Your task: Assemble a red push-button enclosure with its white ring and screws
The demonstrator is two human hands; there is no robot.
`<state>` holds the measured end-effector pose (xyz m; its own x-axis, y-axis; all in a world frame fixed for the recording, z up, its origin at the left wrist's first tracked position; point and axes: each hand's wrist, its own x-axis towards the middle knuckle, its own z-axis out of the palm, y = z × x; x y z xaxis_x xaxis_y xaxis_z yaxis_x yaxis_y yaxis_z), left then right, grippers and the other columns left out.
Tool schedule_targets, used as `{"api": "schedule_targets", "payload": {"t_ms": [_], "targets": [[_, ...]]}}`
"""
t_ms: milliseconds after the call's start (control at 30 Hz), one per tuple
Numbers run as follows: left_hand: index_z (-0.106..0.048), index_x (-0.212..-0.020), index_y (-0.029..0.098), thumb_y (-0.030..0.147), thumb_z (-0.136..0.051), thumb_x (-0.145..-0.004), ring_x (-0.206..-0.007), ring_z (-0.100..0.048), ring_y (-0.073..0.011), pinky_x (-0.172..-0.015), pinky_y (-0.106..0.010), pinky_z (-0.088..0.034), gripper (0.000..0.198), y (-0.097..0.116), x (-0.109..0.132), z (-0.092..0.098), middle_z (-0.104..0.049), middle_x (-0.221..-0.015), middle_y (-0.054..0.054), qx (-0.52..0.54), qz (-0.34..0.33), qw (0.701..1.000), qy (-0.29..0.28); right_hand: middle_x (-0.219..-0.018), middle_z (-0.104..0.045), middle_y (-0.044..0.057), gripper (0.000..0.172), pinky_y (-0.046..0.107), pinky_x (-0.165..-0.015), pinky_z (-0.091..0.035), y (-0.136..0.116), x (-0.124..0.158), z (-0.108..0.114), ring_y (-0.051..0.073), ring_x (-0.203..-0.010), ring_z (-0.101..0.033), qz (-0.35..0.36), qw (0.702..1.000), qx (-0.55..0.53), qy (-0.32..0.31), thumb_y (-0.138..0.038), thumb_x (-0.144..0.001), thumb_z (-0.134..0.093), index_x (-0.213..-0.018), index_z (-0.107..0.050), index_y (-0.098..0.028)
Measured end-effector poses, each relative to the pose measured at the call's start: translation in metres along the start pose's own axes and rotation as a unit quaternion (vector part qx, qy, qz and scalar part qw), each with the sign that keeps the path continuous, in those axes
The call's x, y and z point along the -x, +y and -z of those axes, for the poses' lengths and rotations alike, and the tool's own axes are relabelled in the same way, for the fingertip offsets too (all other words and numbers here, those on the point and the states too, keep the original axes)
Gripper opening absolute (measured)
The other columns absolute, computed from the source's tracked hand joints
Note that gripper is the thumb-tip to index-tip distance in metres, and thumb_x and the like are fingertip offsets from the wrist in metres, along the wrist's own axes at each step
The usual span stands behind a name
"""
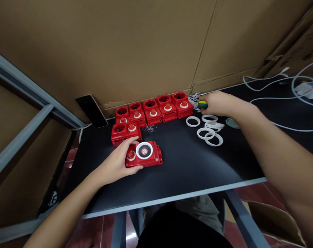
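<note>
My left hand (120, 160) grips the left end of a red plastic box (152, 159) lying on the black table. That box carries a red button and a white ring (137, 152) set around a dark round disc. At the back right, my right hand (218, 103) is closed around a screwdriver with a green and yellow handle (202, 104). Its fingers are at a small heap of screws (194, 100); whether they also hold a screw is hidden. Loose white rings (192, 121) lie in front of this hand, some overlapping.
Several similar red boxes (153, 113) stand in a row along the cardboard wall (146, 51). One more red box (117, 136) sits before the row's left end. A phone (91, 111) leans at the back left. White cables (275, 98) run across the right side.
</note>
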<state>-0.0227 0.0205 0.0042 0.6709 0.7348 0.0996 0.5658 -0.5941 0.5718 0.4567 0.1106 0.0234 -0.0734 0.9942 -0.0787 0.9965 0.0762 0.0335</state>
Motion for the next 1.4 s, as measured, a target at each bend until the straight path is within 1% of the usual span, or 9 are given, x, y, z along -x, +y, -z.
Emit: {"api": "schedule_targets", "payload": {"t_ms": [167,300,367,467,633,800,1000,1233,1400], "targets": [[-0.038,-0.173,0.025,0.046,-0.088,-0.098,-0.148,-0.070,-0.0386,-0.131,-0.059,-0.055,0.092,0.002,0.000,0.001,-0.067,-0.161,-0.019,-0.011,-0.009,1.000,-0.005,-0.096,-0.081,0.016,0.018,0.040,-0.078,-0.051,-0.008,0.009,0.010,0.030,-0.087,-0.073,0.005,1.000,-0.004,0.001,-0.021,-0.092,-0.072,-0.108,-0.079,-0.017],[-0.040,-0.172,0.026,0.046,-0.085,-0.100,-0.153,-0.067,-0.0399,-0.133,-0.061,-0.054,0.087,0.004,-0.001,0.002,-0.062,-0.168,-0.019,-0.032,-0.003,0.999,-0.001,-0.114,-0.079,0.016,0.027,0.041,-0.091,-0.062,-0.012,0.013,0.019,0.026,-0.101,-0.075,0.005,1.000,-0.001,0.018,-0.036,-0.107,-0.077,-0.119,-0.077,-0.012],[-0.041,-0.170,0.027,0.047,-0.085,-0.101,-0.153,-0.066,-0.0400,-0.132,-0.061,-0.054,0.084,0.005,-0.001,0.002,-0.061,-0.168,-0.019,-0.037,-0.001,0.999,-0.002,-0.114,-0.078,0.017,0.024,0.042,-0.093,-0.062,-0.015,0.015,0.023,0.027,-0.102,-0.074,0.015,0.999,-0.010,0.038,-0.034,-0.105,-0.079,-0.113,-0.076,-0.012],[-0.041,-0.169,0.027,0.049,-0.087,-0.100,-0.152,-0.065,-0.0405,-0.132,-0.061,-0.055,0.086,0.005,-0.002,0.002,-0.060,-0.166,-0.019,-0.036,-0.005,0.999,0.000,-0.101,-0.076,0.022,0.006,0.045,-0.089,-0.054,-0.024,0.020,0.027,0.033,-0.097,-0.069,0.050,0.994,-0.046,0.091,-0.020,-0.092,-0.075,-0.095,-0.071,-0.016],[-0.044,-0.167,0.026,0.057,-0.095,-0.090,-0.146,-0.065,-0.0420,-0.125,-0.061,-0.060,0.097,0.007,-0.002,0.004,-0.055,-0.159,-0.018,-0.043,0.015,0.999,0.013,-0.110,-0.074,0.017,0.014,0.044,-0.092,-0.052,-0.042,0.031,0.027,0.034,-0.101,-0.067,0.120,0.971,-0.118,0.167,-0.028,-0.089,-0.070,-0.102,-0.066,-0.023],[-0.048,-0.163,0.027,0.049,-0.094,-0.092,-0.134,-0.070,-0.0370,-0.121,-0.058,-0.062,0.087,0.007,-0.003,0.007,-0.064,-0.145,-0.014,-0.047,0.005,0.999,0.025,-0.105,-0.069,0.010,0.013,0.042,-0.085,-0.053,-0.068,0.042,0.021,0.030,-0.096,-0.068,0.215,0.938,-0.178,0.205,-0.026,-0.082,-0.068,-0.094,-0.061,-0.028],[-0.054,-0.157,0.027,0.047,-0.095,-0.095,-0.142,-0.073,-0.0358,-0.125,-0.055,-0.060,0.077,0.006,-0.002,0.006,-0.072,-0.153,-0.013,-0.034,-0.032,0.998,0.043,-0.102,-0.074,0.006,0.022,0.035,-0.078,-0.053,-0.100,0.054,0.009,0.024,-0.086,-0.069,0.352,0.888,-0.241,0.172,-0.017,-0.084,-0.065,-0.104,-0.066,-0.026],[-0.055,-0.159,0.027,0.049,-0.091,-0.099,-0.145,-0.071,-0.0367,-0.126,-0.058,-0.059,0.073,0.008,-0.001,0.007,-0.071,-0.157,-0.014,-0.048,-0.038,0.998,0.026,-0.120,-0.079,0.008,0.039,0.033,-0.086,-0.059,-0.121,0.064,-0.004,0.023,-0.101,-0.077,0.414,0.854,-0.298,0.098,-0.013,-0.088,-0.066,-0.125,-0.071,-0.026],[-0.055,-0.159,0.027,0.050,-0.089,-0.101,-0.143,-0.071,-0.0359,-0.126,-0.055,-0.060,0.072,0.008,-0.002,0.005,-0.072,-0.156,-0.014,-0.058,-0.059,0.996,0.025,-0.121,-0.075,0.008,0.042,0.032,-0.084,-0.061,-0.130,0.073,-0.007,0.022,-0.101,-0.076,0.435,0.837,-0.313,0.115,-0.010,-0.092,-0.065,-0.131,-0.070,-0.026]]}}
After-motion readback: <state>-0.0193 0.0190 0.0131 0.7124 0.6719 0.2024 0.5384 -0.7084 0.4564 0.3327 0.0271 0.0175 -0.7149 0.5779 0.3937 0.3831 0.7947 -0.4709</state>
